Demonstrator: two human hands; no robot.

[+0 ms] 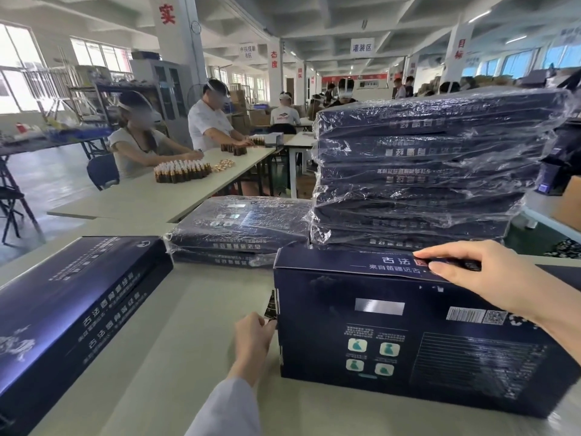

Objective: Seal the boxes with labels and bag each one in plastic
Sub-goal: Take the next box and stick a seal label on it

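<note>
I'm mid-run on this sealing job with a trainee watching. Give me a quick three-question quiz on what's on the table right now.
1. True or false: the box, where the right hand pinches a label strip at the top flap, is already bagged in plastic.
2. What does the left hand pinch? A) a small dark label at the box's left end; B) a brown bottle; C) a loose plastic bag.
3. Fill in: the taller stack of bagged boxes stands directly ____ the box being sealed.
Key: 1 false; 2 A; 3 behind.
</note>
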